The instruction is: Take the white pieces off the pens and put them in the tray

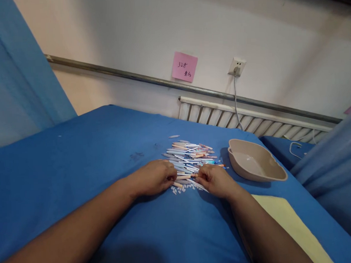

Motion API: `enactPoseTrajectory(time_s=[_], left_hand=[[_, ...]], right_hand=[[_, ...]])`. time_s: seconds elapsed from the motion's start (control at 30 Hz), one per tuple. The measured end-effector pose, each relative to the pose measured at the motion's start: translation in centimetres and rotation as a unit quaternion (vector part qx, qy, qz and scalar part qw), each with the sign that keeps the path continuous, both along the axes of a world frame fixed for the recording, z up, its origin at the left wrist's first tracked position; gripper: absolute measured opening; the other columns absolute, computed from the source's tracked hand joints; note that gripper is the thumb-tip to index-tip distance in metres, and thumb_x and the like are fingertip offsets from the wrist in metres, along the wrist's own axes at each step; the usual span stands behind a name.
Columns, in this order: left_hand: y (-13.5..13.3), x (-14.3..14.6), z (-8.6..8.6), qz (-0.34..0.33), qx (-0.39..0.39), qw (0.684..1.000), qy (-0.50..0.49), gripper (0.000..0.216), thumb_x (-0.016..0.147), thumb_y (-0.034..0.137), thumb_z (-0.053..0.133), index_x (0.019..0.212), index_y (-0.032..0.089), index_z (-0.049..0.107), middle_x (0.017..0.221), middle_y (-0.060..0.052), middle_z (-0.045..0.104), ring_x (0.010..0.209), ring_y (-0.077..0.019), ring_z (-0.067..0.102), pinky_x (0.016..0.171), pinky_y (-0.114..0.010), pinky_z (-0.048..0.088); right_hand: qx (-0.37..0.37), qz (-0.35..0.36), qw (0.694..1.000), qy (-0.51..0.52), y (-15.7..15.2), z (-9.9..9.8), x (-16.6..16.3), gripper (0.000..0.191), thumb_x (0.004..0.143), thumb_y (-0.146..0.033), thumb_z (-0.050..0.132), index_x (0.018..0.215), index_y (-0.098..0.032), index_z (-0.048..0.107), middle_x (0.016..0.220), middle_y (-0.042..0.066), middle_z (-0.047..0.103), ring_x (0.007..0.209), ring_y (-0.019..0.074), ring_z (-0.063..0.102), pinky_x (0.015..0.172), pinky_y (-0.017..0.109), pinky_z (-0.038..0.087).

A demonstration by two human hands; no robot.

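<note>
On the blue cloth lies a heap of slim pen parts, with grey, white, peach and orange barrels and thin white tubes among them. Small white pieces are scattered along its near edge. My left hand is at the left side of the heap, thumb and fingers pinched together by a peach barrel; what they hold is hidden. From the right, my right hand pinches the small brownish end of a pen part, with a white pointed piece under the fingers.
A beige basin stands right of the heap. Yellow paper or cloth lies beneath my right forearm. Behind the blue-covered table are a radiator, a metal rail and a plugged-in socket. Blue curtains hang at both sides.
</note>
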State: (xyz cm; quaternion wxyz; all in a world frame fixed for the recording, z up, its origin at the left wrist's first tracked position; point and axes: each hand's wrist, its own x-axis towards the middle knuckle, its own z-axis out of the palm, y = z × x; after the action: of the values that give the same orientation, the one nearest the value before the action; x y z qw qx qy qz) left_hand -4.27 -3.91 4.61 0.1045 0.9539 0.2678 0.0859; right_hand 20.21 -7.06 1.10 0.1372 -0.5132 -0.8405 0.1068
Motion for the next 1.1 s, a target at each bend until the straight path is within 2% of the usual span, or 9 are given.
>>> enactPoseTrajectory(time_s=[0.17, 0.47, 0.67, 0.83, 1.1], left_hand=[[0.0, 0.2, -0.6, -0.004, 0.019, 1.0, 0.008, 0.012, 0.083, 0.023, 0.052, 0.076, 0.02, 0.062, 0.074, -0.002, 0.061, 0.075, -0.0172, 0.054, 0.071, -0.028, 0.038], [-0.1, 0.7, -1.4, -0.021, 0.026, 0.999, 0.002, 0.016, 0.085, 0.027, 0.051, 0.077, 0.02, 0.062, 0.076, -0.004, 0.061, 0.075, -0.0189, 0.054, 0.072, -0.03, 0.038], [-0.5, 1.0, -1.3, -0.017, 0.068, 0.997, 0.011, 0.013, 0.084, 0.027, 0.053, 0.077, 0.019, 0.06, 0.077, -0.005, 0.06, 0.075, -0.0198, 0.053, 0.071, -0.031, 0.037], [-0.7, 1.3, -1.3, -0.012, 0.087, 0.996, 0.025, 0.014, 0.085, 0.025, 0.052, 0.076, 0.019, 0.06, 0.076, -0.005, 0.059, 0.074, -0.0202, 0.052, 0.071, -0.033, 0.038], [-0.5, 1.4, -1.3, 0.006, 0.067, 0.997, 0.021, 0.017, 0.084, 0.029, 0.05, 0.077, 0.018, 0.061, 0.077, -0.006, 0.059, 0.076, -0.0205, 0.052, 0.072, -0.032, 0.038]], right_hand=[[-0.053, -0.002, 0.998, -0.037, -0.5, 0.5, -0.1, 0.008, 0.08, -0.027, 0.058, 0.077, -0.02, 0.061, 0.076, 0.0, 0.063, 0.065, 0.0112, 0.052, 0.058, 0.023, 0.029], [-0.054, -0.017, 0.995, -0.084, -0.9, 0.7, -1.3, 0.011, 0.079, -0.03, 0.059, 0.078, -0.02, 0.06, 0.079, 0.002, 0.063, 0.068, 0.0131, 0.053, 0.058, 0.025, 0.027], [-0.044, -0.023, 0.997, -0.065, -0.5, 0.4, -1.0, 0.011, 0.082, -0.025, 0.053, 0.074, -0.019, 0.058, 0.074, 0.0, 0.063, 0.064, 0.0114, 0.05, 0.057, 0.024, 0.026], [-0.047, -0.031, 0.996, -0.062, -0.6, 0.4, -1.2, 0.008, 0.082, -0.026, 0.054, 0.08, -0.02, 0.059, 0.079, 0.001, 0.063, 0.066, 0.0119, 0.052, 0.058, 0.024, 0.028], [0.007, -0.04, 0.993, -0.108, -0.8, 0.3, -1.7, 0.011, 0.081, -0.022, 0.05, 0.09, -0.02, 0.056, 0.091, 0.005, 0.063, 0.078, 0.0174, 0.057, 0.064, 0.026, 0.032]])
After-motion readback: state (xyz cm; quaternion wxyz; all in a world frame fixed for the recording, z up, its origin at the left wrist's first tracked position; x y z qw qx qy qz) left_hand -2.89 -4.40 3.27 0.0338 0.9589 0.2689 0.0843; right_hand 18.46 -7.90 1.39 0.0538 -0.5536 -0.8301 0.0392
